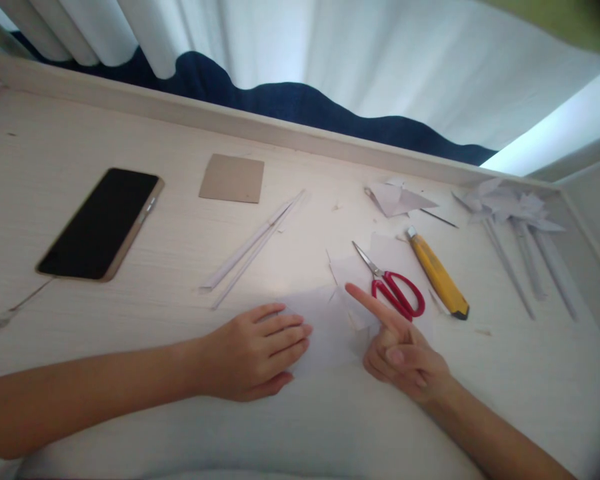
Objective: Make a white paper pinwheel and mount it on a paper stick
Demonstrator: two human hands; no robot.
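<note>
My left hand [257, 350] lies flat with its fingers stretched over a white sheet of paper [325, 327]. My right hand [403, 357] is above the paper's right part, index finger stretched out toward the upper left and the other fingers curled; no object shows in it. Just past that finger, red-handled scissors [397, 290] rest partly on paper scraps [380, 247], blades slightly apart. Right of them is a yellow box cutter [437, 273]. Narrow folded paper strips [253, 250] lie beyond my left hand.
A black-screened phone [103, 223] lies at the left, near a brown cardboard square [233, 179]. Folded paper pieces [400, 199] and paper flowers with rolled stems [513, 207] lie at the back right. A raised ledge [280, 132] borders the table before white curtains [260, 40].
</note>
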